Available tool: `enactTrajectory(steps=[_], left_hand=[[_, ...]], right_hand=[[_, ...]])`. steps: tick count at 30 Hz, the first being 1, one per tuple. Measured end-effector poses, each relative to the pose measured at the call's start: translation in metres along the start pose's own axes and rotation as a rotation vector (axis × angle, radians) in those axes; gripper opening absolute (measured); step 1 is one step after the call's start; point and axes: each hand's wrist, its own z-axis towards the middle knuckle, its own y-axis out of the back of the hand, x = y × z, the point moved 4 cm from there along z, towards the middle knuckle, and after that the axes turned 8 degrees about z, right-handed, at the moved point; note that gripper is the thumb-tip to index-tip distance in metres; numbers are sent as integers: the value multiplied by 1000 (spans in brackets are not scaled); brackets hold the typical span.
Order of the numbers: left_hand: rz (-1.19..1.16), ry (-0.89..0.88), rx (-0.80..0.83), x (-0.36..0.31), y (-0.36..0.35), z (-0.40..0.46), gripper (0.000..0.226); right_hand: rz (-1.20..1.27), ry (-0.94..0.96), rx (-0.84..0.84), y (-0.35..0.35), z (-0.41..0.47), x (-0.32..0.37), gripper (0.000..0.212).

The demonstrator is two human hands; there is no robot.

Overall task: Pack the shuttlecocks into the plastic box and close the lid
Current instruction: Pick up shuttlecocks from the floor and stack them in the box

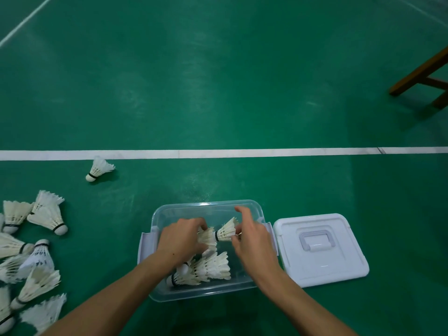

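Far to the left of our hands, loose shuttlecocks lie scattered on the green floor. Our left hand, inside the clear plastic box, curls its fingers round one shuttlecock. Touching it on the right, a second shuttlecock is pinched by our right hand, forefinger raised. The white lid lies just right of that hand.
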Motion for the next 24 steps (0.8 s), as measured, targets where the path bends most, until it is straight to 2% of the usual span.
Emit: enactTrajectory(steps=[8,12,16,20,24], left_hand=[[13,6,-14,4,3,-7,44],[19,9,-6,4,-1,-2,44],[43,1,-21,1,1,-3,61],[63,-35,-130,-5,15,-19,69],[-212,-179,-175,-2,42,-36,75]], right_hand=[[203,-99,202,-36,16,-3,64],[218,-193,235,-48,27,-13,56],[225,-255,252,-55,34,-20,54],[270,-273,274,-53,33,-17,54],[245,-216,229,-30,27,-11,62]])
